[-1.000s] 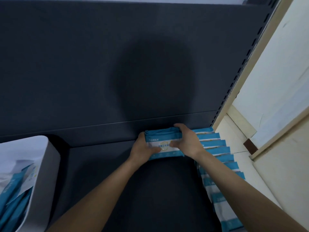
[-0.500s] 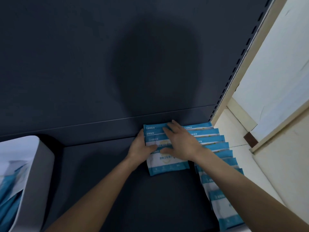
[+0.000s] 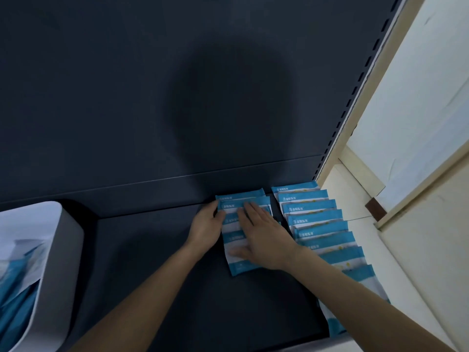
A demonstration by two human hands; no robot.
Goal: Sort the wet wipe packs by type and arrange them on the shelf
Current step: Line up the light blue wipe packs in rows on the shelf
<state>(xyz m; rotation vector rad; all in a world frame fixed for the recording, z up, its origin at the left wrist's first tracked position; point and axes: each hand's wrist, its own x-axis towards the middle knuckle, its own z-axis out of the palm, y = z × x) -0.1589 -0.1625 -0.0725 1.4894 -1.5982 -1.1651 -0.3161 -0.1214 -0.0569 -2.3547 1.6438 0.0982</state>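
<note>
Head view, left to right. A white bin (image 3: 63, 240) stands at the left end of the dark shelf (image 3: 152, 275) and holds unsorted blue-and-white packs (image 3: 15, 295), kept near as the supply. The left hand (image 3: 206, 226) lies against the left edge of a short new row of wet wipe packs (image 3: 241, 266). Its fingers are extended and grasp nothing, apparently serving as a stop so the edges line up. The right hand (image 3: 266, 240) rests flat on top of the same packs, fingers straight and spread. It presses rather than grips, probably to fan the packs into an overlapping run from the back wall towards the front. Just beside this row, along the shelf's right end, lies a longer finished row (image 3: 317, 219), overlapped the same way so that each printed blue band shows. The slotted upright (image 3: 355, 97) bounds the shelf on that side.
</note>
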